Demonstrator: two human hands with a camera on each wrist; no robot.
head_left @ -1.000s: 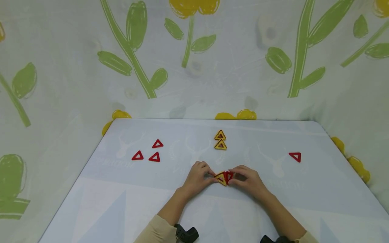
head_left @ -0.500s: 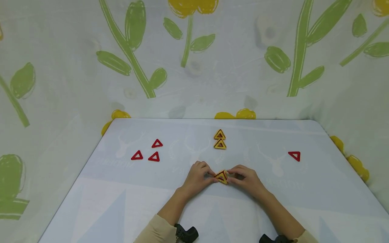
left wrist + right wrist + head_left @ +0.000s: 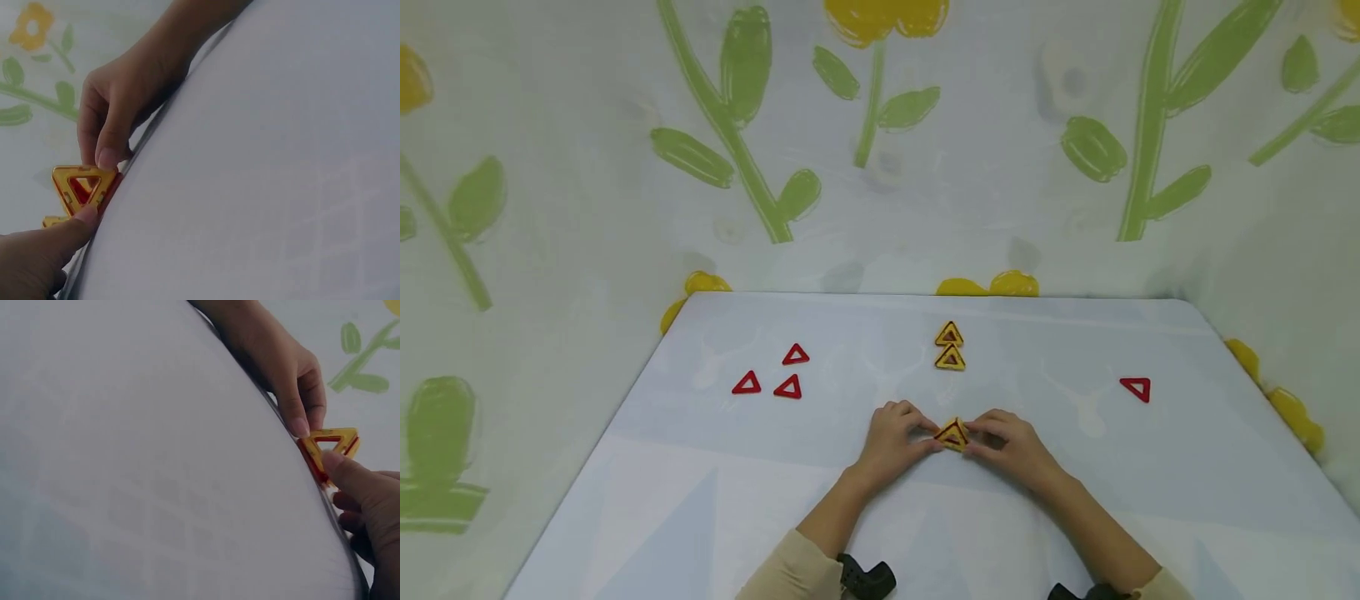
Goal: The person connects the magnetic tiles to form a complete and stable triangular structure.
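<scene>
At the near middle of the table, both hands hold a small pyramid-like shape of joined yellow and red triangular magnetic tiles (image 3: 952, 436). My left hand (image 3: 892, 446) pinches its left side between thumb and fingers. From the right, my right hand (image 3: 1013, 446) pinches the opposite side. In the left wrist view, a yellow frame tile (image 3: 78, 187) faces the camera, with red showing behind it and the left thumb on its lower edge. Yellow and red tiles (image 3: 340, 433) show in the right wrist view, with the right thumb against them. The far side is partly hidden by fingers.
Two yellow triangular pieces (image 3: 951, 358) with dark red centres stand in line beyond the hands. Several red triangle tiles lie flat, grouped at the left (image 3: 787, 387) with a single red triangle (image 3: 1137, 389) at the right. A flower-patterned curtain (image 3: 880, 208) rises behind the white table (image 3: 820, 492).
A second ago a red triangle showed beside the yellow one at the right fingers; it has tipped in behind the yellow tile. The fingers have drawn slightly closer together. The camera view has shifted slightly.
</scene>
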